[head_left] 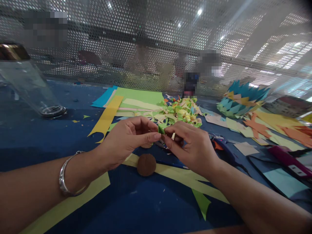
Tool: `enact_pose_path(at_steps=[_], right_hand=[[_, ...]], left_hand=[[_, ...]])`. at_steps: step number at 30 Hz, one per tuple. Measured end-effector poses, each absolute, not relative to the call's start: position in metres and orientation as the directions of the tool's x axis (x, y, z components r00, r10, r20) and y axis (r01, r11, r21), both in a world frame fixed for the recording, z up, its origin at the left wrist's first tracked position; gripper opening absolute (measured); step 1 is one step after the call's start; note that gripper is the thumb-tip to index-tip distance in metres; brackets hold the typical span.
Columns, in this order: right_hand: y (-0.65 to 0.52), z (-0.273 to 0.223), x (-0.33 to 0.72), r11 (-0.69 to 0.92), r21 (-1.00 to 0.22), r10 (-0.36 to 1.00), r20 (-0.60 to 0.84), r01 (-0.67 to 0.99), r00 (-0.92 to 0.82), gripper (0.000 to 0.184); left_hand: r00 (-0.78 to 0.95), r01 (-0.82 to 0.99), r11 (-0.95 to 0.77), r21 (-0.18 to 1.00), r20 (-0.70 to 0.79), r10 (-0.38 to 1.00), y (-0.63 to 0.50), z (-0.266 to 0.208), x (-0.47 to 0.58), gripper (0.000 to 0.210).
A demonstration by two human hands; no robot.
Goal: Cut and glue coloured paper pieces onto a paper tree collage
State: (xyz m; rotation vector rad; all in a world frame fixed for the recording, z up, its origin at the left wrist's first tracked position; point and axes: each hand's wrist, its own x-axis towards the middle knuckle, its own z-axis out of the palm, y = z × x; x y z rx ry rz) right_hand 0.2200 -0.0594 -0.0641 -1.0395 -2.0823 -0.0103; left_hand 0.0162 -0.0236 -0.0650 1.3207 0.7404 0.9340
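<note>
Between my fingertips is a small green paper piece (161, 130), folded or curled. My left hand (133, 136) comes in from the left, thumb and fingers closed on the piece's left side. From the right, my right hand (190, 139) pinches its other edge between thumb and forefinger. A round brown disc (146, 165) lies just below my hands, on a pale yellow paper strip (180, 175). Behind my fingers sits a heap of green and yellow paper scraps (182, 112), partly hidden by them.
A glass bottle (31, 84) stands at left. Green paper sheets (141, 94) and a yellow strip (107, 117) lie behind. At right are a spiky paper crown-like ring (241, 99), a blue corded tool (226, 149), a magenta power strip (290, 161) and cables. A perforated metal screen (146, 42) rises behind.
</note>
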Motion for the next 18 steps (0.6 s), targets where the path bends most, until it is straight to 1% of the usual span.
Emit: enact_pose_path(at_steps=[5,12,18], right_hand=[[-0.0599,-0.0636,0.2200,0.666,-0.322,0.665,0.665,0.672,-0.340,0.007],[-0.0614,-0.0631,0.2209,0.668,-0.324,0.660,0.674,0.670,-0.333,0.007],[-0.0602,-0.0622,0.2220,0.656,-0.332,0.673,0.664,0.678,-0.326,0.010]], left_hand=[[0.462,-0.136,-0.037,0.990,0.096,0.881,-0.0236,-0.0666,0.0152,0.025],[0.451,-0.114,-0.038,0.993,0.086,0.888,-0.0251,-0.0644,0.0153,0.024],[0.434,-0.105,-0.075,0.992,0.114,0.894,-0.0250,-0.0653,0.0150,0.020]])
